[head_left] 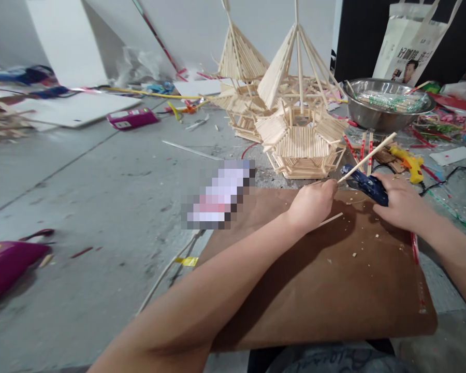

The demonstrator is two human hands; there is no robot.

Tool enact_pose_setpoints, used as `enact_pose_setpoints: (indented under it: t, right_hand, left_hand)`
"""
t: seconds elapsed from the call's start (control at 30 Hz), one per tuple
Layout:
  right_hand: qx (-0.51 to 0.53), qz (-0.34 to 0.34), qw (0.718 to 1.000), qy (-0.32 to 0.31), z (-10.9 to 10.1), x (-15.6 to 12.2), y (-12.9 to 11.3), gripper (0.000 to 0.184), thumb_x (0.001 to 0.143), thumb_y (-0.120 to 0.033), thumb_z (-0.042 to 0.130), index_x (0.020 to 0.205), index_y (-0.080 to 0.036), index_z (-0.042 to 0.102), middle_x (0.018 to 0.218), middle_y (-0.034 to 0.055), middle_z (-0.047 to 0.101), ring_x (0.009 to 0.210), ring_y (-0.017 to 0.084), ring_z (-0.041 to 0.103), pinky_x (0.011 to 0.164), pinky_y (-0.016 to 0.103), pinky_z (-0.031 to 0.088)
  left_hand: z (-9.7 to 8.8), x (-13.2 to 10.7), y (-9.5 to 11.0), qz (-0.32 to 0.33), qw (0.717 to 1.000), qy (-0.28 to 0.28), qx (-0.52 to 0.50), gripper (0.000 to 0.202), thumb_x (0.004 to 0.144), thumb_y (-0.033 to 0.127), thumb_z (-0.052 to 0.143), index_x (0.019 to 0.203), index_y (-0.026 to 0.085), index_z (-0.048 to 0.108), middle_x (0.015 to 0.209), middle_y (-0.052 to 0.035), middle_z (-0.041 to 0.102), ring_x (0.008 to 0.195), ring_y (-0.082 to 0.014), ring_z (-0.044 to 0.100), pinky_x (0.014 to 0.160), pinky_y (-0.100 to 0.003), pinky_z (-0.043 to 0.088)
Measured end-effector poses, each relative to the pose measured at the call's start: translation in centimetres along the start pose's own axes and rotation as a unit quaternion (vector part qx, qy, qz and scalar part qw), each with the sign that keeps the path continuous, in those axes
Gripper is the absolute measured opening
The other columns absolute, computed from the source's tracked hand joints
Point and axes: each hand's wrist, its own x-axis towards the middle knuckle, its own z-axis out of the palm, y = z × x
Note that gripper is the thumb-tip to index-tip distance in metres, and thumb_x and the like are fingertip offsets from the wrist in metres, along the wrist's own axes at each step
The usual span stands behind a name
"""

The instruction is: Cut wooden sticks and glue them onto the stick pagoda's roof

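From where I stand, looking over the person's arms, the left hand (314, 204) is clamped on a wooden stick (373, 153), holding its lower end while the rest slants up to the right above a brown board (295, 290). The right hand (399, 202) is wrapped around a dark blue tool (367, 186); its front end is just beside the stick, but I can't tell whether they touch. Beyond the board stands a stick pavilion (303, 142), its peaked roof partly covered, with a second pavilion (243, 57) behind it to the left.

Off to the right, a steel bowl (388, 122) holds crinkled clear packets (396, 101) printed in green, pale sticks among them. Behind it a white bag (396, 52) stands handles up against a dark panel (357, 41); I can't see what is inside. A yellow glue gun (409, 163) lies near the right hand.
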Motion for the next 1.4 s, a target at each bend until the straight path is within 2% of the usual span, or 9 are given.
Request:
enact_pose_setpoints:
  t: [0.23,0.43,0.83,0.97,1.2,1.4]
  right_hand:
    - [-0.002,0.002,1.0,-0.017,-0.3,-0.2,-1.2,0.053,0.067,-0.026,0.048,0.118,-0.01,0.048,0.1,0.0147,0.061,0.1,0.03,0.052,0.086,0.043,0.041]
    - [-0.005,0.01,1.0,-0.022,-0.4,-0.3,-1.5,0.053,0.069,-0.026,0.046,0.119,-0.011,0.047,0.1,0.0138,0.062,0.1,0.03,0.053,0.083,0.041,0.043]
    - [-0.016,0.011,1.0,-0.024,-0.3,-0.5,-1.7,0.049,0.071,-0.026,0.046,0.118,-0.015,0.048,0.1,0.0106,0.063,0.101,0.028,0.054,0.086,0.041,0.043]
    - [-0.015,0.017,0.999,-0.025,-0.3,-0.5,-1.7,0.048,0.07,-0.026,0.047,0.116,-0.013,0.05,0.098,0.0123,0.064,0.099,0.029,0.054,0.084,0.042,0.044]
    - [-0.023,0.021,0.999,-0.027,-0.2,-0.4,-1.8,0.044,0.07,-0.026,0.047,0.111,-0.011,0.052,0.106,0.0148,0.062,0.099,0.029,0.056,0.085,0.041,0.043]
    - [-0.064,0.042,0.996,-0.044,-0.2,-0.2,-2.0,0.036,0.071,-0.031,0.047,0.103,-0.016,0.052,0.086,0.0106,0.065,0.083,0.026,0.06,0.073,0.035,0.045]
  left_hand:
    - [-0.3,-0.1,0.4,0.02,0.999,-0.027,0.014,0.022,0.085,0.015,0.034,0.085,0.011,0.056,0.077,-0.0104,0.066,0.067,-0.0196,0.064,0.058,-0.029,0.048]
    - [-0.3,-0.1,0.5,0.027,0.999,-0.04,0.019,0.023,0.086,0.016,0.033,0.09,0.011,0.055,0.079,-0.0111,0.066,0.072,-0.0205,0.064,0.06,-0.03,0.049]
    - [-0.3,-0.2,0.5,0.047,0.997,-0.049,0.027,0.023,0.084,0.012,0.035,0.093,0.011,0.056,0.078,-0.0099,0.064,0.069,-0.0183,0.063,0.058,-0.027,0.047]
    - [-0.2,-0.2,0.4,0.05,0.997,-0.053,0.032,0.021,0.083,0.011,0.036,0.092,0.011,0.056,0.077,-0.0094,0.064,0.066,-0.0177,0.062,0.057,-0.027,0.046]
    - [-0.1,-0.3,0.5,0.044,0.997,-0.05,0.03,0.022,0.082,0.011,0.036,0.093,0.011,0.056,0.072,-0.0085,0.063,0.064,-0.0172,0.062,0.057,-0.027,0.046]
    - [-0.5,-0.3,0.8,0.046,0.996,-0.075,0.029,0.02,0.082,0.012,0.036,0.092,0.012,0.054,0.075,-0.0081,0.063,0.064,-0.0159,0.061,0.058,-0.025,0.047]
